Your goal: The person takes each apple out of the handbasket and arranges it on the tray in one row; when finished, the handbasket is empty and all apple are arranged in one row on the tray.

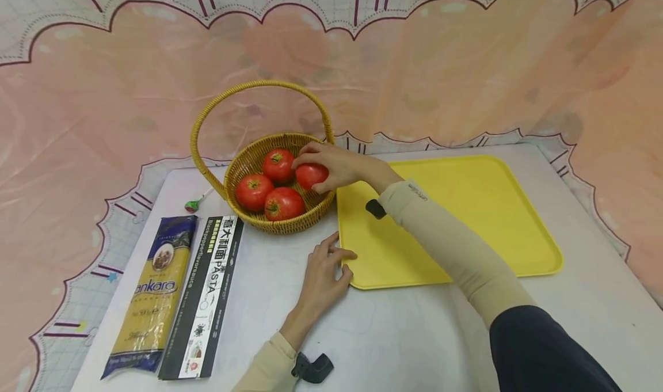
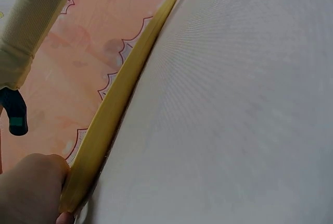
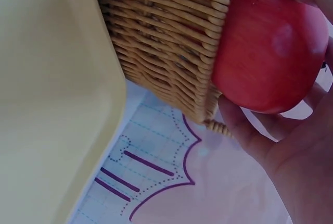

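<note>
A yellow wicker basket (image 1: 282, 226) with a tall handle holds several red apples (image 1: 254, 192). My right hand (image 1: 339, 164) grips one apple (image 3: 270, 47) at the basket's right side, thumb and fingers curled around it. In the right wrist view this apple is beside the basket's rim. My left hand (image 1: 323, 271) is at the left front corner of a yellow tray (image 1: 492, 219), pinching its edge. The left wrist view shows that hand (image 2: 34, 187) against the tray's rim (image 2: 112, 109), with a fingertip low by the underside.
Left of the basket lie a pasta bag (image 1: 152, 294) in yellow and blue and a black-and-white pasta box (image 1: 202, 300). A lollipop (image 1: 193, 205) with a green wrapper lies behind them. Patterned cloth (image 1: 414, 81) rises behind the white table (image 1: 404, 334).
</note>
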Available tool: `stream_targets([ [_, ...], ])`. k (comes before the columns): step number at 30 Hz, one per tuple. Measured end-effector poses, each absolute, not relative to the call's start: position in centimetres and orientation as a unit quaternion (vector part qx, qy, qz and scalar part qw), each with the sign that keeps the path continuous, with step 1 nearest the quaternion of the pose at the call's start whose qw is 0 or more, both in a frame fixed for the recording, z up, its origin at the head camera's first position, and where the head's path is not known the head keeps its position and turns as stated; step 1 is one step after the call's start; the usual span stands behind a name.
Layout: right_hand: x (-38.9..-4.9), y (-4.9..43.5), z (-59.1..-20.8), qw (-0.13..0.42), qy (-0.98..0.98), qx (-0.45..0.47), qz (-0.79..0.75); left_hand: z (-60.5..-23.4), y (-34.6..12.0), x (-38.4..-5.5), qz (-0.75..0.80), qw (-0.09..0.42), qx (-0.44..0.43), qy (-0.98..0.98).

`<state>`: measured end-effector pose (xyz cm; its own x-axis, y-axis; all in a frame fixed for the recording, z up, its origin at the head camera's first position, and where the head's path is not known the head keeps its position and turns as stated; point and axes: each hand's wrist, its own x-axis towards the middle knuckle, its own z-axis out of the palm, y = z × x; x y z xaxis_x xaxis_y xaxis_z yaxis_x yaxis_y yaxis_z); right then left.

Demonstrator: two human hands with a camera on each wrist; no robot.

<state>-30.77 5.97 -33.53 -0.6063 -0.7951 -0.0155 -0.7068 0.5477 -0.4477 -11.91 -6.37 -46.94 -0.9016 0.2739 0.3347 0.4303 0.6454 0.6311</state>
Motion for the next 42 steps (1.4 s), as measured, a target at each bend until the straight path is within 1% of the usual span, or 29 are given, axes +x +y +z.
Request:
stream_targets([
  [11,-29.9,8.4,-32.8,0.07,0.883,-0.401,-0.234,-46.8,-6.3,-11.8,-0.373,0.105,-0.192,-0.902],
  [19,-29.4,10.4,-32.8,0.061,0.883,-0.394,-0.249,-47.0,-6.2,-11.8,-0.371,0.099,-0.19,-0.903],
  [27,-28.9,12.4,-33.4,0.04,0.886,-0.393,-0.245,-47.0,-6.2,-11.7,-0.374,0.095,-0.189,-0.903],
  [30,-28.6,13.0,-33.7,0.044,0.891,-0.382,-0.24,-47.0,-6.2,-11.8,-0.374,0.093,-0.187,-0.904],
  [37,-28.1,14.2,-34.1,0.08,0.904,-0.351,-0.23,-47.0,-6.2,-11.8,-0.373,0.1,-0.19,-0.903],
  [42,-27.9,15.1,-34.8,0.083,0.908,-0.352,-0.209,-47.0,-6.2,-11.8,-0.377,0.098,-0.191,-0.901],
])
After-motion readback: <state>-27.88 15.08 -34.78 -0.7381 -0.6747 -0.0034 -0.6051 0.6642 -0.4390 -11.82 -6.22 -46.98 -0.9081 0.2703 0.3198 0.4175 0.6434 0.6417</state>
